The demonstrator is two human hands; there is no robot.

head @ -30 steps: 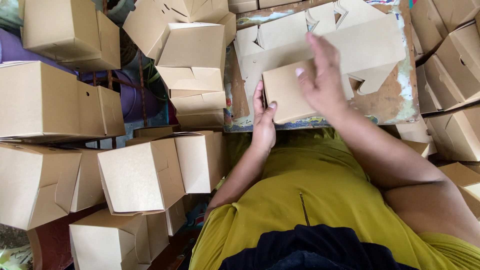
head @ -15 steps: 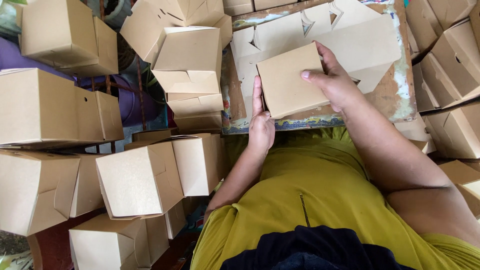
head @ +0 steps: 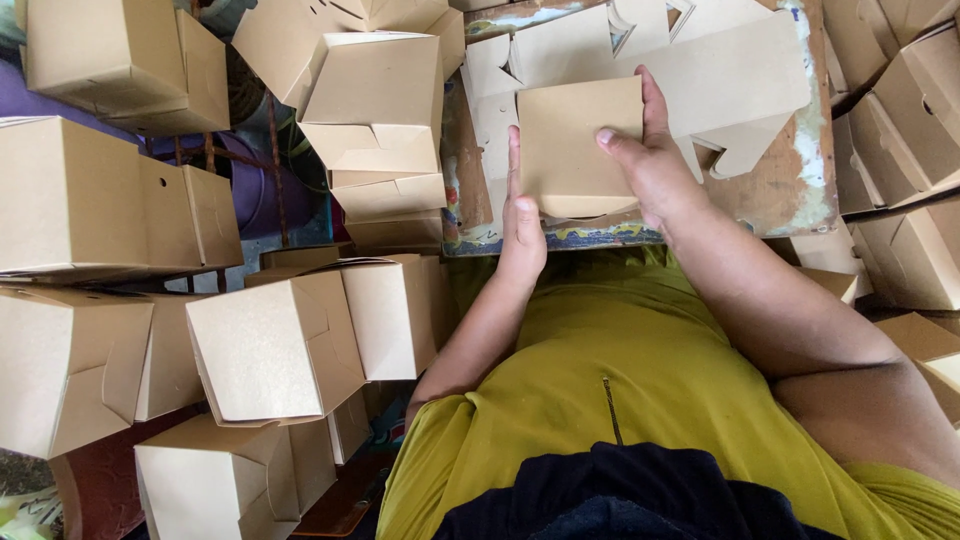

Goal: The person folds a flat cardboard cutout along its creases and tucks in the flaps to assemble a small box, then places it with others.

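Upper centre of frame: flat brown cardboard blank [head: 575,140], partly folded, on worn worktop [head: 790,190]. Left hand [head: 522,225] flat against its left edge, grip spread. Right hand [head: 650,160] pinching its right edge. Folded boxes [head: 275,345] heaped at left.

I see the folded box panel [head: 578,145] lying on the flat cardboard sheets [head: 735,75] on the desk [head: 790,190], between my left hand [head: 522,225] and right hand [head: 655,165], with assembled boxes [head: 270,345] stacked to the left.
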